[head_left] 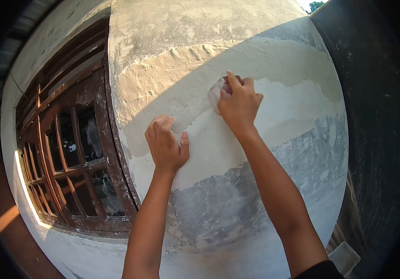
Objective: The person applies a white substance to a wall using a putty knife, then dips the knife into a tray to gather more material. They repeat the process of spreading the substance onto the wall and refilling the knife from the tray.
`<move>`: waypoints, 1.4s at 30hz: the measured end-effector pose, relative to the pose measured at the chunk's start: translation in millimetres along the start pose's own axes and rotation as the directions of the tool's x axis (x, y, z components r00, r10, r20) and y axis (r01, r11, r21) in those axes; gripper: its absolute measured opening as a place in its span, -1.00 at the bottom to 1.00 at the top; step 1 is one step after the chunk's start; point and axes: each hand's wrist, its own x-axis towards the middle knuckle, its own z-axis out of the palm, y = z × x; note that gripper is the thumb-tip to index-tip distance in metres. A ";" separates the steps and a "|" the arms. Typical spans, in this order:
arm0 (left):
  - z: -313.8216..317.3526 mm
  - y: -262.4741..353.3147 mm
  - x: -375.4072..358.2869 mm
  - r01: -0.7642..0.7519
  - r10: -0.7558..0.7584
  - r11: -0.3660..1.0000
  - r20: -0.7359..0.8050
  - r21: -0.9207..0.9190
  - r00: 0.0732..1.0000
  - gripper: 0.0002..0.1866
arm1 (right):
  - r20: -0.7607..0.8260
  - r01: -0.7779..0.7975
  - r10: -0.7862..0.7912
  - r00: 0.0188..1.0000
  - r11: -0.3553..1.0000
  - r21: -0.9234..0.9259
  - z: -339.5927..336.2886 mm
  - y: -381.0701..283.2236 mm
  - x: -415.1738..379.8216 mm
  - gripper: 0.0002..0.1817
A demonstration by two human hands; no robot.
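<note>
My right hand (241, 103) presses a flat putty scraper (215, 96) against the wall. The scraper is smeared with whitish paste, and a reddish-brown part shows between my fingers. Lower and to the left, my left hand (166, 145) rests near the wall, fingers curled and thumb held apart. A small pale smear shows by its fingertips; I see no tool in that hand. Both hands are over a band of cream-white putty (283, 100) on the wall, with rough grey plaster (218, 204) below it.
A brown wooden window (76, 158) with glass panes stands left of my hands, its frame edge close to the putty. A dark surface (372, 139) runs down the right side. A pale grey flat object (344, 258) is at bottom right. Sunlight falls across the upper wall.
</note>
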 end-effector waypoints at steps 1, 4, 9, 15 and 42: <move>0.5 0.7 -0.5 0.004 -0.004 1.000 0.001 0.000 1.000 -0.47 | -0.099 -0.041 0.034 0.995 0.997 -0.070 -7.1 10.2 8.5 -0.45; -0.3 0.9 0.2 -0.012 0.012 1.000 0.012 -0.023 1.000 -0.47 | -0.080 -0.046 0.052 0.995 0.996 0.075 -6.3 -7.0 -2.1 -0.43; 1.5 -0.4 -0.3 -0.016 0.016 1.000 0.004 -0.017 1.000 -0.50 | 0.076 0.034 -0.034 0.997 0.999 0.002 4.9 -10.0 -21.2 -0.42; 1.4 -1.4 0.7 -0.019 0.019 0.999 -0.006 -0.035 1.000 -0.49 | 0.002 0.086 -0.087 0.996 0.990 0.111 -3.4 -27.8 -30.1 -0.39; 0.8 0.5 0.7 -0.053 0.052 0.996 -0.013 -0.070 0.999 -0.53 | -0.158 -0.242 0.235 0.959 0.970 -0.027 5.5 -5.1 -7.1 -0.40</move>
